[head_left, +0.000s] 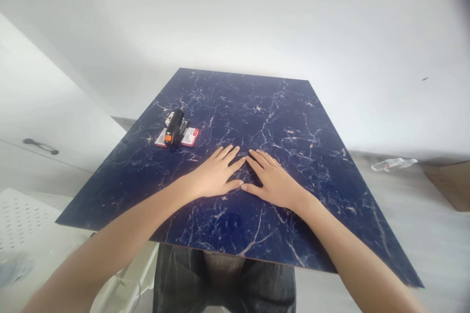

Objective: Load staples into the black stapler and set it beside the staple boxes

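My left hand (216,172) lies flat on the dark blue marbled table (235,102), its fingers spread. Beside it, my right hand (273,178) rests palm down in the same way, with thumb tips and index tips meeting or almost meeting. Neither hand holds anything. Up and to the left of my left hand is a black stapler (174,128) with an orange patch at its near end. It lies across small red-and-white boxes (190,137), which it partly covers.
A plastic bottle (392,164) lies on the floor to the right, near a cardboard box (451,183). At left stand a white cabinet with a dark handle (41,146) and a white perforated chair or stool (18,220). A white wall (249,19) rises behind the table.
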{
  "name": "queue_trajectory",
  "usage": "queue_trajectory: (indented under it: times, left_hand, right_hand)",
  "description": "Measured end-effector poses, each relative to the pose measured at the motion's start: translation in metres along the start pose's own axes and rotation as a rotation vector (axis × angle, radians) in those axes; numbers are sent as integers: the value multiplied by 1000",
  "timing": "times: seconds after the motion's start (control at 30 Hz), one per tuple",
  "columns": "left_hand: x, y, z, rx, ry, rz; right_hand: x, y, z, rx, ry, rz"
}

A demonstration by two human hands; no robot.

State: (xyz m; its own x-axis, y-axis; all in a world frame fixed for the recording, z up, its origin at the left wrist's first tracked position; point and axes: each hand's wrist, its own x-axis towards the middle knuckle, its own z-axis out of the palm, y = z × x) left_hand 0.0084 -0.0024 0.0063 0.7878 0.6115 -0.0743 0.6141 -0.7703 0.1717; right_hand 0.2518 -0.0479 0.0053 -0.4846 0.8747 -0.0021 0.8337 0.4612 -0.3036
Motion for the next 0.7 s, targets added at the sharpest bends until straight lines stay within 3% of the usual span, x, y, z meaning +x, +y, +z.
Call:
queue_trajectory:
  times: [0.7]
  left_hand:
    - [-1,-2,2,-4,22,12]
  right_hand:
    - [-1,2,3,12,22,-10]
